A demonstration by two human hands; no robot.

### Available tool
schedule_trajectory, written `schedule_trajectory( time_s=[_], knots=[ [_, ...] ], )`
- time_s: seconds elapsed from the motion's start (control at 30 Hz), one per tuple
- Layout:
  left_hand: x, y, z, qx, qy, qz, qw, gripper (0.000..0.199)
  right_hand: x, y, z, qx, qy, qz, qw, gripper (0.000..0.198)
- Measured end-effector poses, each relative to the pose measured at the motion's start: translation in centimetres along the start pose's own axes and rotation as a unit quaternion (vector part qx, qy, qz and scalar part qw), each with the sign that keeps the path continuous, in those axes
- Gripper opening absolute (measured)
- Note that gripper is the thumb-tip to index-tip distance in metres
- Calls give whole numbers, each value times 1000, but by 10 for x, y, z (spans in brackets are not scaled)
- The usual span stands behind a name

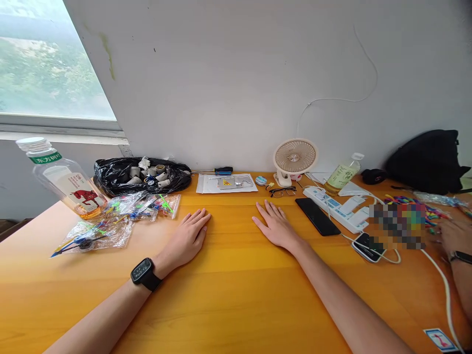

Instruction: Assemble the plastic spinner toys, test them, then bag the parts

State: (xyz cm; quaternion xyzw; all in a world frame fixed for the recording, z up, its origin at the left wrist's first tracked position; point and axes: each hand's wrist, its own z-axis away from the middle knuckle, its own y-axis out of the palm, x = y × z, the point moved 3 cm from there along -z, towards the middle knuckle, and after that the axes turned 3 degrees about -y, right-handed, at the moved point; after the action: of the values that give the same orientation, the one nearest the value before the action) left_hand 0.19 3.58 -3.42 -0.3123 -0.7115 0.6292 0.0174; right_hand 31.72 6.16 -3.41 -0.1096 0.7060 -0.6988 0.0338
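My left hand (189,238) lies flat on the wooden table (228,295), palm down, with a black watch (145,273) on the wrist. Clear plastic packets (162,205) of small colourful parts are just to its left. Farther left is another packet (92,238) with blue, yellow and black pieces. My right hand (275,225) also rests palm down, its fingers spread and pointing at the wall. A black phone (317,216) lies close to its right, and folded eyeglasses (282,192) sit beyond its fingertips. Neither hand holds anything.
A tilted-looking bottle (72,179) stands at left, beside a black bag (110,172) of grey pieces. A screwdriver (223,171), a packaged metal tool (236,183) and a fan (295,157) line the wall. At right are a power strip (341,211), cables and another person's hand (455,236).
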Motion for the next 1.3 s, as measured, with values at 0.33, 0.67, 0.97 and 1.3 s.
schedule_trajectory(
  time_s=[0.33, 0.67, 0.97, 1.3],
  knots=[
    [2, 1, 0, -15, 5, 12, 1000, 50, -1, 2, -2, 4, -2, 10, 1000, 78],
    [1, 0, -5, -3, 7, 2, 1000, 51, -2, 1, -12, 20, -8, 16, 1000, 78],
    [2, 2, -9, -13, 23, 1, 1000, 50, 4, -21, -3, 67, -14, 16, 998, 75],
    [-19, -42, 48, 31, 85, -45, 995, 39, -16, -74, 138, -99, -53, -99, 989, 48]
  ],
)
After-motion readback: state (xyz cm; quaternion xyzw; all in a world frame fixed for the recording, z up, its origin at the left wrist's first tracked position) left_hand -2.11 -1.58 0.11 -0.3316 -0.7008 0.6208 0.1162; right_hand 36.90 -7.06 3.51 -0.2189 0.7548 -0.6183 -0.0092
